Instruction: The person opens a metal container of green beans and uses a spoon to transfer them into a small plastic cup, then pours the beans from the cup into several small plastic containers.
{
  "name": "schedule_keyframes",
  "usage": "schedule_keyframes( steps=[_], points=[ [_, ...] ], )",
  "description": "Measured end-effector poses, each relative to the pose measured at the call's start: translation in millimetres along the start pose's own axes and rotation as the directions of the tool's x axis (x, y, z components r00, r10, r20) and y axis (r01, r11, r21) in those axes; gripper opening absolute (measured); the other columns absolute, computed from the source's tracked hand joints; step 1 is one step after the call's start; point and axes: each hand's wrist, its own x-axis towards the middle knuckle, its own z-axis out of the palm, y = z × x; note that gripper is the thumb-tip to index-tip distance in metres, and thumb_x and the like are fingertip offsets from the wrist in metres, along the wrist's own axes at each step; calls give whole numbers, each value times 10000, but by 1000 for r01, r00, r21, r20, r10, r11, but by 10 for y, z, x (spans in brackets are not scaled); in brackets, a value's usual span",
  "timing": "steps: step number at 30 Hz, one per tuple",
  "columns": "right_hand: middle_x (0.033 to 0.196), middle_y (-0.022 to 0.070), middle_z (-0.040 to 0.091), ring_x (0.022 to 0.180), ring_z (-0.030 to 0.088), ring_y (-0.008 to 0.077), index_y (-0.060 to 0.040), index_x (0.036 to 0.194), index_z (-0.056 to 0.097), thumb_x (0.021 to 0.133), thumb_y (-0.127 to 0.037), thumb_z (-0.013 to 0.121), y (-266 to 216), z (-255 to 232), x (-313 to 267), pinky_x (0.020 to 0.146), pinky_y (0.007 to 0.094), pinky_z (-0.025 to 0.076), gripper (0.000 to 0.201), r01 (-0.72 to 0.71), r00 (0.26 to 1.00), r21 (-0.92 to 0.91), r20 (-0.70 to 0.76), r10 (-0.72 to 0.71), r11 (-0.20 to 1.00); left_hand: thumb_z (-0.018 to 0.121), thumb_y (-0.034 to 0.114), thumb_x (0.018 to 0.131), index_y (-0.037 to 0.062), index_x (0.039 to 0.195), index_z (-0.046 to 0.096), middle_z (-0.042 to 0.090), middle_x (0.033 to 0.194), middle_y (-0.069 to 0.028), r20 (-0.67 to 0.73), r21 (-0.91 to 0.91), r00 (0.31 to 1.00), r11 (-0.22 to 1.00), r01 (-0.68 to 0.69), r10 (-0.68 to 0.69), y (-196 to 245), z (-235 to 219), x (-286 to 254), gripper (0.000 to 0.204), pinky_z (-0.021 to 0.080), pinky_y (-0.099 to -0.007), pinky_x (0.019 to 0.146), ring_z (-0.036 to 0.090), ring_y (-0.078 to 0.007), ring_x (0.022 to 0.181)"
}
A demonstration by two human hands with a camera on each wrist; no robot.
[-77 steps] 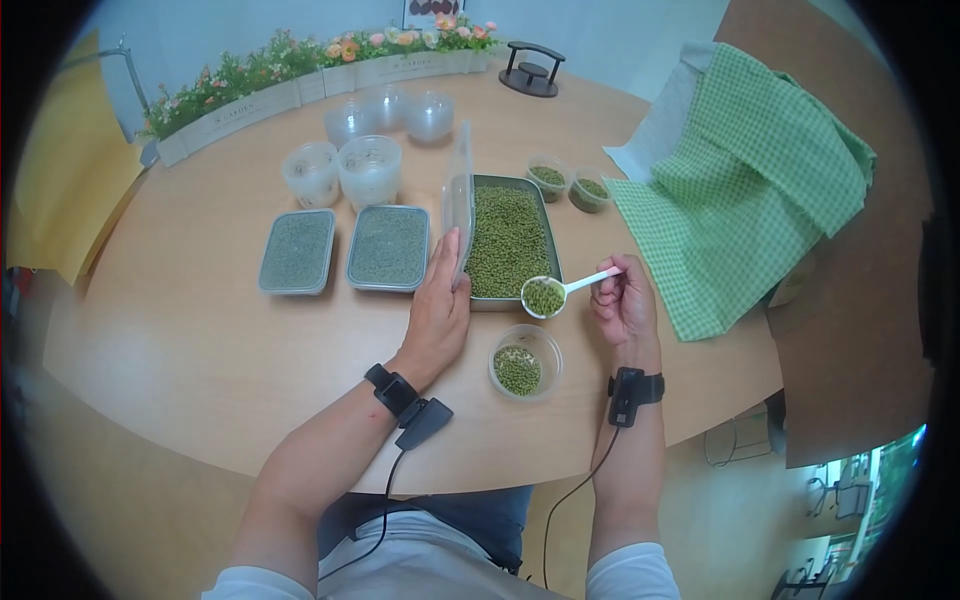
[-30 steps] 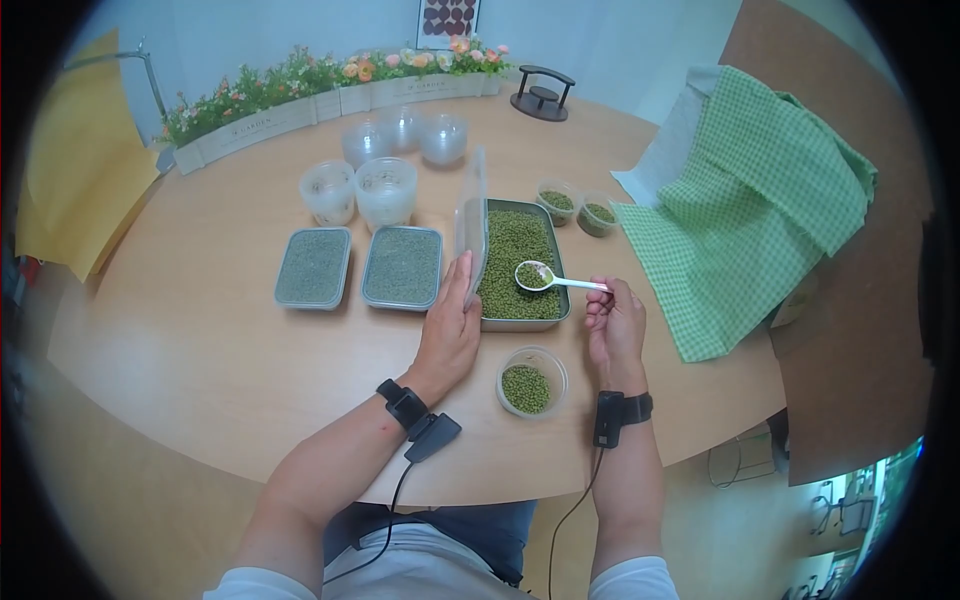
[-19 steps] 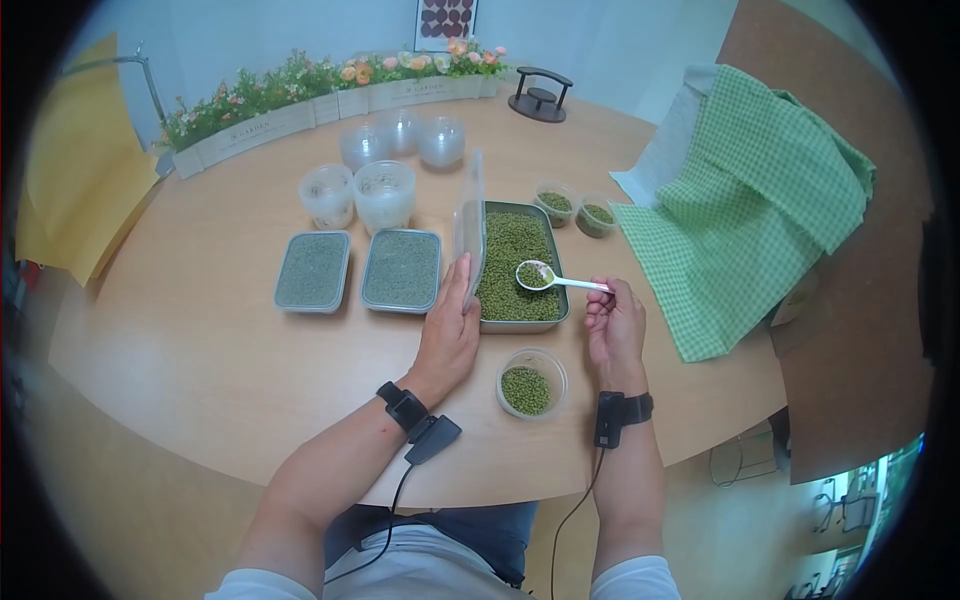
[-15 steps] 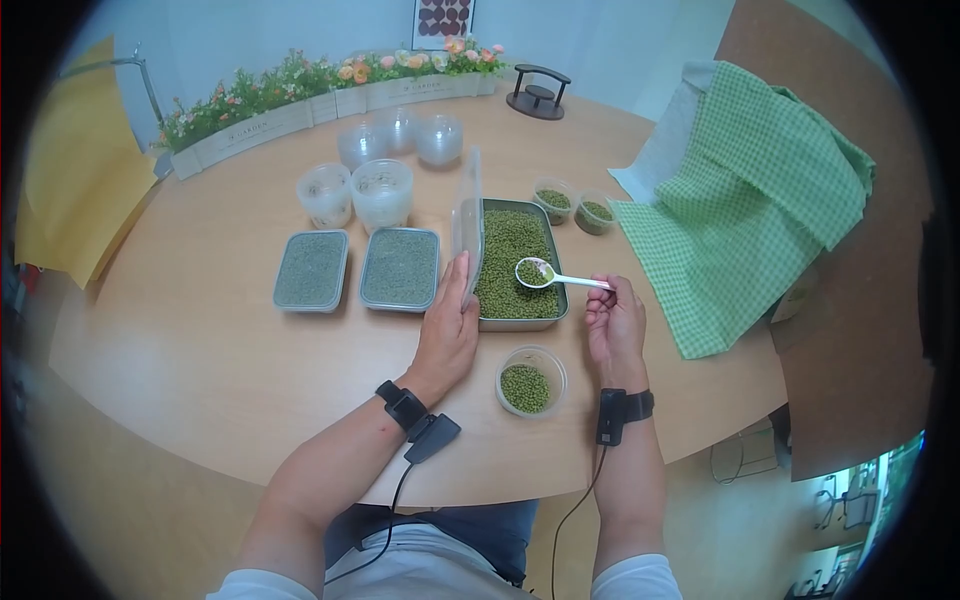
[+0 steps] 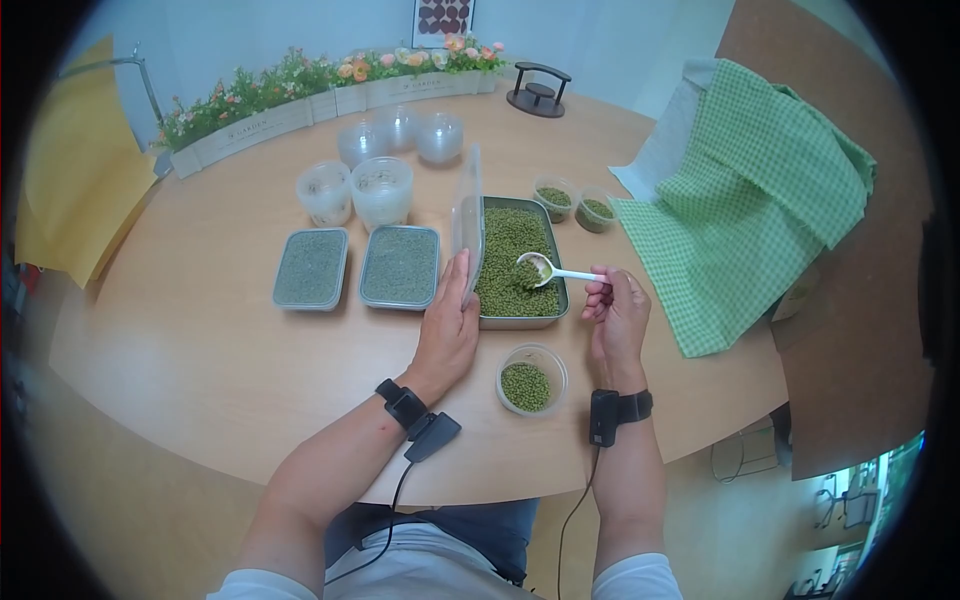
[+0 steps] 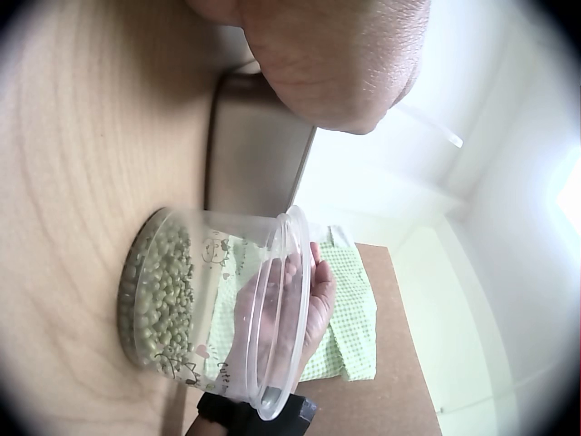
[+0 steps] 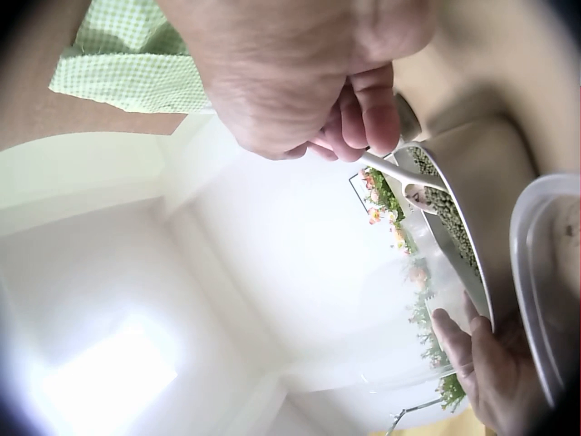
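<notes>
In the head view my right hand [image 5: 617, 315] pinches the handle of a white spoon [image 5: 575, 275] between thumb and fingers. Its bowl is tipped over a rectangular metal tin [image 5: 525, 323] filled with green mung beans [image 5: 515, 240], and some beans sit at its lip. My left hand [image 5: 447, 325] lies against the tin's left side with straight fingers along a clear plastic lid [image 5: 468, 215] that stands on edge there. A clear plastic cup [image 6: 290, 309] stands in front of the tin, its bottom covered with mung beans [image 6: 163, 300].
Two lidded boxes of grey-green grains [image 5: 312, 268] stand left of the tin. Stacked clear cups [image 5: 383, 195] and round clear containers [image 5: 440, 140] are behind them. Two small cups of beans [image 5: 596, 212] are behind the tin. A green checked cloth [image 5: 740, 200] drapes at right; flower boxes [image 5: 255, 128] line the back.
The spoon has gone from the tin's near right corner to over the beans, and its bowl has just tilted left from level. My left hand keeps its place at the lid.
</notes>
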Motion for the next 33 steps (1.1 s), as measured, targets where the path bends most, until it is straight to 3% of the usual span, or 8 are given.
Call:
schedule_keyframes(
  steps=[4, 6, 12, 19, 22, 24, 27, 33],
  points=[
    [740, 59, 649, 566, 578, 82, 25, 991, 670, 1021, -206, 575, 11, -47, 16, 466, 215, 502, 252, -27, 1000, 45, 13, 26, 999, 425, 43, 1036, -69, 1541, 267, 368, 1560, -285, -5, 7, 1000, 1000, -13, 13, 1, 2, -7, 541, 241, -386, 1222, 330, -382, 1482],
    [737, 60, 643, 572, 577, 88, 27, 993, 661, 1024, -209, 565, 33, -80, 33, 469, 218, 497, 256, -124, 992, 127, -5, 125, 984, 453, -23, 993, -46, 1554, 251, 350, 1569, -284, 2, 36, 1000, 999, -21, 21, -12, 0, -5, 597, 289, -390, 1204, 347, -387, 1472],
    [734, 55, 628, 580, 572, 99, 22, 992, 655, 1017, -229, 569, 57, -128, 90, 467, 230, 479, 266, -245, 964, 249, -37, 262, 937, 456, -14, 997, -58, 1546, 259, 353, 1564, -287, 14, 17, 1000, 1000, -1, 1, -5, -7, 10, 585, 276, -388, 1210, 342, -388, 1474],
    [728, 48, 628, 577, 573, 109, 11, 981, 653, 1014, -234, 570, 67, -184, 117, 465, 239, 467, 261, -278, 955, 333, -2, 296, 901, 460, -8, 998, -66, 1534, 279, 364, 1557, -287, 16, 13, 1000, 1000, 12, -13, 17, -13, 14, 569, 276, -388, 1210, 351, -386, 1469],
    [723, 45, 631, 564, 571, 100, 12, 986, 656, 1015, -232, 573, 38, -124, 78, 462, 229, 471, 259, -224, 970, 274, -30, 242, 935, 461, -8, 998, -69, 1531, 283, 370, 1554, -286, 13, 5, 1000, 1000, -2, 2, 2, -4, 21, 565, 278, -388, 1209, 353, -386, 1468],
    [727, 48, 643, 554, 569, 85, 23, 980, 673, 1012, -210, 576, 2, -42, 22, 456, 217, 474, 255, -42, 999, 66, -28, 44, 997, 427, 69, 1045, -46, 1550, 267, 412, 1534, -274, 5, 27, 1000, 1000, -15, 14, -15, 2, 14, 542, 271, -391, 1205, 383, -371, 1451],
    [735, 53, 654, 558, 570, 71, 34, 969, 692, 1007, -189, 577, 8, 48, -38, 454, 209, 482, 254, 60, 998, -134, 8, -59, 989, 430, 64, 1042, -48, 1548, 270, 420, 1527, -274, -5, 36, 1000, 999, -20, 20, -25, 8, 4, 543, 276, -391, 1201, 390, -373, 1445],
    [726, 59, 654, 549, 568, 73, 37, 959, 692, 1002, -174, 571, 52, 90, -69, 457, 216, 494, 247, -44, 995, -118, 84, 54, 992, 455, -21, 995, -65, 1541, 268, 363, 1562, -281, 16, 15, 1000, 1000, -1, 1, -13, -5, 8, 579, 276, -390, 1209, 346, -383, 1474]
  ],
)
